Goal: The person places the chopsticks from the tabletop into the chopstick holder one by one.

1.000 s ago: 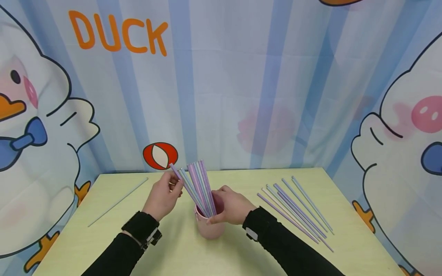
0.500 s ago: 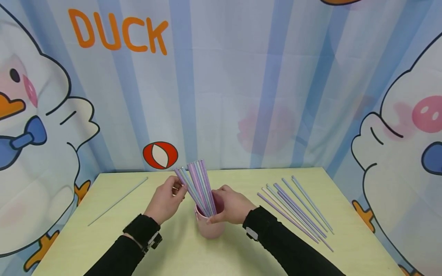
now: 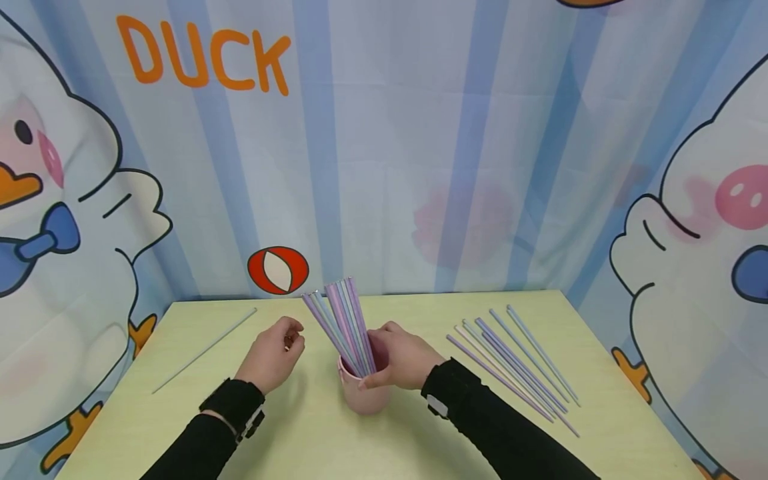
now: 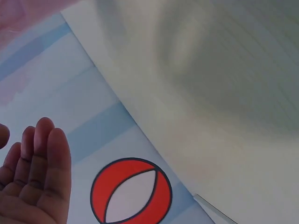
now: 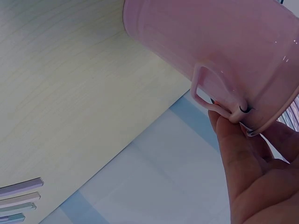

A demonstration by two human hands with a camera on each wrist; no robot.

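A pink cup [image 3: 365, 399] stands upright on the table, holding a bunch of purple, blue and pale straws [image 3: 348, 320] that lean to the left. My right hand [image 3: 405, 358] grips the cup at its rim on the right side. In the right wrist view, my fingers [image 5: 238, 149] touch the rim beside the cup's small handle [image 5: 210, 88]. My left hand [image 3: 272, 353] hovers left of the cup, apart from the straws and holding nothing. Its fingers [image 4: 56, 149] look relaxed in the left wrist view.
One pale straw [image 3: 204, 350] lies slanted on the table's left side. Several loose purple, blue and pale straws [image 3: 516, 370] lie spread at the right, beyond my right wrist. Behind the table [image 3: 312, 447] hangs a curtain [image 3: 384, 167] printed with ducks.
My left hand has let go of a purple straw, which now leans with the bunch in the cup, and has drawn back left. My right hand stays on the cup.
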